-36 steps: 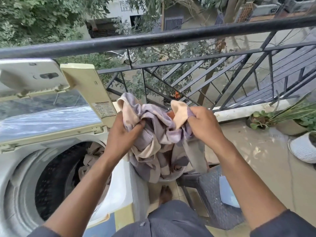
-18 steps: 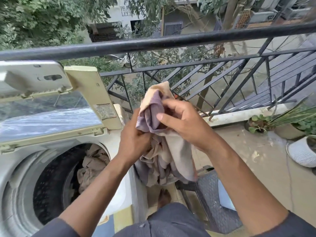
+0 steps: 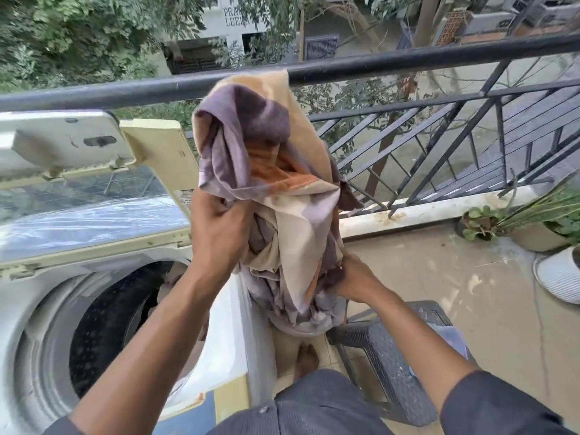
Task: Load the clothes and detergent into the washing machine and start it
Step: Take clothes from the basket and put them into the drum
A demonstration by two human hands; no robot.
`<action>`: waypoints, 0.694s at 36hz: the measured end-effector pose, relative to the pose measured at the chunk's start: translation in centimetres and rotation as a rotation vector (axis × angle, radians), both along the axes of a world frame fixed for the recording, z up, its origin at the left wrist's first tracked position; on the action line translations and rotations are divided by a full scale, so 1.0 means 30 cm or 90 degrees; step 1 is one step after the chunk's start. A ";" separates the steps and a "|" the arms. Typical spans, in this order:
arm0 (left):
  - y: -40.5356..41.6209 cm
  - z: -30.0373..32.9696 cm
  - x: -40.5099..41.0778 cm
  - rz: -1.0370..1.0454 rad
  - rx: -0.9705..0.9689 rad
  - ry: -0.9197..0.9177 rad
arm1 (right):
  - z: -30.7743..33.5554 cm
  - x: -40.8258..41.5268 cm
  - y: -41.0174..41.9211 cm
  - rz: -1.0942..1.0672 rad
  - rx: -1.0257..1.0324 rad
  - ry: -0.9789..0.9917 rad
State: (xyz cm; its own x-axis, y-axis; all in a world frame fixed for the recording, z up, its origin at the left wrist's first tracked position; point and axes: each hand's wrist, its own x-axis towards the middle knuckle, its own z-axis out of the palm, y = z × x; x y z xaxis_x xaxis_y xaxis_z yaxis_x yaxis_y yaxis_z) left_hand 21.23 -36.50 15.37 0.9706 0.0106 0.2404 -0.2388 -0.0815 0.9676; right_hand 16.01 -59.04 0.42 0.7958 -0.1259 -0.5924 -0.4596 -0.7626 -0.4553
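Note:
A large purple, cream and orange cloth (image 3: 282,171) hangs bunched up in front of me, its top reaching the balcony rail. My left hand (image 3: 219,227) grips its upper left fold, just right of the washer's raised lid (image 3: 94,189). Lower down, my right hand (image 3: 351,281) holds the gathered bottom of the cloth, above a pale tub (image 3: 301,328) on the floor. The top-loading washing machine (image 3: 226,324) stands at my left with its drum (image 3: 110,328) open; some beige clothes (image 3: 169,277) show inside. No detergent is in view.
A black metal balcony railing (image 3: 408,61) runs across ahead. A dark woven stool (image 3: 386,350) stands on the floor at my right, by my bare foot (image 3: 306,361). Potted plants (image 3: 527,224) and a white ribbed pot (image 3: 561,274) sit at the far right.
The cloth has been lifted higher, up to the rail. My right hand dropped from the cloth's top to its lower bunch, and my left hand moved up to grip the upper fold.

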 end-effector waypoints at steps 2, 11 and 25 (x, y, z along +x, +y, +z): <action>-0.012 0.018 -0.005 0.003 -0.005 -0.010 | -0.067 0.002 0.016 -0.004 -0.003 0.023; 0.048 -0.073 0.008 0.017 0.135 0.060 | -0.035 0.003 -0.005 -0.165 0.001 -0.065; 0.038 -0.269 -0.052 -0.032 0.464 0.187 | 0.271 0.021 -0.035 -0.361 0.367 -0.224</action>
